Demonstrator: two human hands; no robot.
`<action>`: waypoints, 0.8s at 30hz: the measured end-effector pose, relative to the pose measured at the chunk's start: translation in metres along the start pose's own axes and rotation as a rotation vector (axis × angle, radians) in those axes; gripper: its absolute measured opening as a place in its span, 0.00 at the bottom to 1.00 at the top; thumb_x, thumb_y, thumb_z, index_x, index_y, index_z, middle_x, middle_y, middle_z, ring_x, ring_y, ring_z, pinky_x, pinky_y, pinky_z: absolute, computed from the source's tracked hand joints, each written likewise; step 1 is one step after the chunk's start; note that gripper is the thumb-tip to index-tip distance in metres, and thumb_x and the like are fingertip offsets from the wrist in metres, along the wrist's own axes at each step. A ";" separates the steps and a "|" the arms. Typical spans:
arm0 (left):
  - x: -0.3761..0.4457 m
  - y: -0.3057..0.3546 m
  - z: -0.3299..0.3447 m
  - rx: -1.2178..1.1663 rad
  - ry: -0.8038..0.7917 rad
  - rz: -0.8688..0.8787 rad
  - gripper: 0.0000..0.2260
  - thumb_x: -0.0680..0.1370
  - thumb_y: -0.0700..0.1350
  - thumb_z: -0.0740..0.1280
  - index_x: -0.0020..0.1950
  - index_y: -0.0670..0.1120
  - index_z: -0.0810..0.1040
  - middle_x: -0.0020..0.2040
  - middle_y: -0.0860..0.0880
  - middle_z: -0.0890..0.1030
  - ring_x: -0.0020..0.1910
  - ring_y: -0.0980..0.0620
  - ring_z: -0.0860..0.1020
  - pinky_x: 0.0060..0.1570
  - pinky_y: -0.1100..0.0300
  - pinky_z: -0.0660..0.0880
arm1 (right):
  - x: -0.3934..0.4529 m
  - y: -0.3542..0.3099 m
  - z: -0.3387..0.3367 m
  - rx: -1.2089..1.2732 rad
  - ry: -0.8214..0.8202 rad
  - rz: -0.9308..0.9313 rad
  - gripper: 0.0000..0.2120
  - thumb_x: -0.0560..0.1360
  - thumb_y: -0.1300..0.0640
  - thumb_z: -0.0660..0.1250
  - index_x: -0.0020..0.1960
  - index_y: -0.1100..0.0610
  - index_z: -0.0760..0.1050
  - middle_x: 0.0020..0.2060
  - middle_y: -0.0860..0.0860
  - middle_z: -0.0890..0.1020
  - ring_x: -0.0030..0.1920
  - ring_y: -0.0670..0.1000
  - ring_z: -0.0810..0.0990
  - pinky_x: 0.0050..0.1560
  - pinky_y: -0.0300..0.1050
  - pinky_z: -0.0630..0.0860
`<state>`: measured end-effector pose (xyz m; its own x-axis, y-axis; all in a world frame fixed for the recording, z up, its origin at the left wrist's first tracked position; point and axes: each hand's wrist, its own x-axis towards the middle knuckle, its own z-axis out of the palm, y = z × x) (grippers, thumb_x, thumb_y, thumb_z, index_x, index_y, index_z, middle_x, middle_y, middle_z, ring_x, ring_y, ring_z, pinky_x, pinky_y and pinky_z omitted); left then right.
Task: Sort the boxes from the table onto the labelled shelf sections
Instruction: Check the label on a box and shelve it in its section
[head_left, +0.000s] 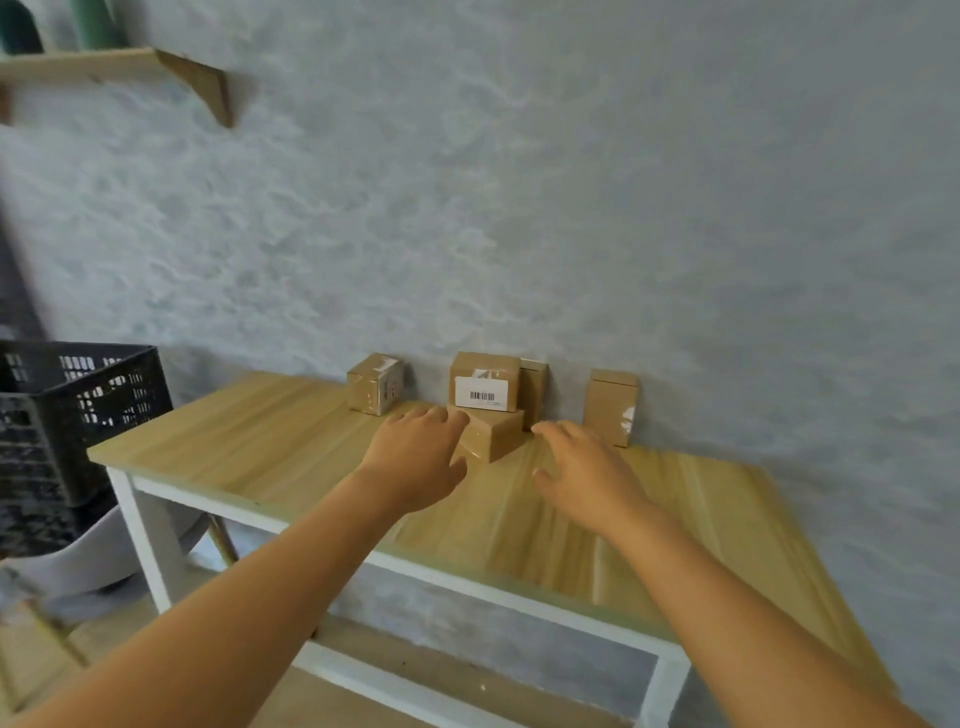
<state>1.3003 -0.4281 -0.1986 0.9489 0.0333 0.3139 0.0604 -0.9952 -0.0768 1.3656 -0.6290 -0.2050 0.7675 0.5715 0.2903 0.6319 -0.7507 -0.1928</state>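
Bystanders around the black crate

A black slatted plastic crate stands at the left edge of view. Just below it sits a pale grey chair with slim wooden legs. High above the crate, a wooden wall bracket shelf carries blurred green and dark objects. Right of the crate, a mottled grey wall fills the background.

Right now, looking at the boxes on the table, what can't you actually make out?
- Barcode label on the top stacked box, head view: print too small and blurred to read.
- Narrow box behind the stack: mostly hidden by it.
- Low box under the stack: left end covered by the left hand.
- Wall shelf: cut off by the frame's top-left corner; no section labels visible.
- Right hand: motion-blurred; contact with anything unclear.
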 end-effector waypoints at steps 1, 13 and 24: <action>0.011 -0.010 0.006 0.015 0.003 -0.004 0.21 0.80 0.55 0.61 0.72 0.50 0.67 0.68 0.49 0.75 0.66 0.47 0.73 0.63 0.51 0.71 | 0.015 -0.001 0.007 0.003 0.000 0.001 0.26 0.80 0.51 0.63 0.76 0.51 0.63 0.71 0.49 0.71 0.70 0.53 0.69 0.67 0.47 0.69; 0.159 -0.115 0.078 -0.044 -0.071 0.044 0.22 0.80 0.54 0.60 0.74 0.49 0.66 0.66 0.48 0.76 0.65 0.46 0.74 0.61 0.51 0.72 | 0.175 0.022 0.079 0.122 -0.006 0.225 0.22 0.78 0.53 0.64 0.72 0.53 0.68 0.65 0.51 0.74 0.65 0.52 0.73 0.60 0.50 0.74; 0.251 -0.137 0.135 -0.412 -0.132 -0.216 0.24 0.82 0.61 0.56 0.73 0.50 0.67 0.65 0.49 0.77 0.61 0.48 0.78 0.58 0.50 0.76 | 0.278 0.077 0.111 0.431 0.015 0.463 0.25 0.81 0.42 0.59 0.71 0.57 0.70 0.65 0.52 0.76 0.56 0.51 0.76 0.50 0.44 0.70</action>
<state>1.5724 -0.2712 -0.2365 0.9611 0.2277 0.1562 0.1577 -0.9170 0.3663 1.6402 -0.4911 -0.2436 0.9722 0.2120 0.0991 0.2236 -0.7166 -0.6607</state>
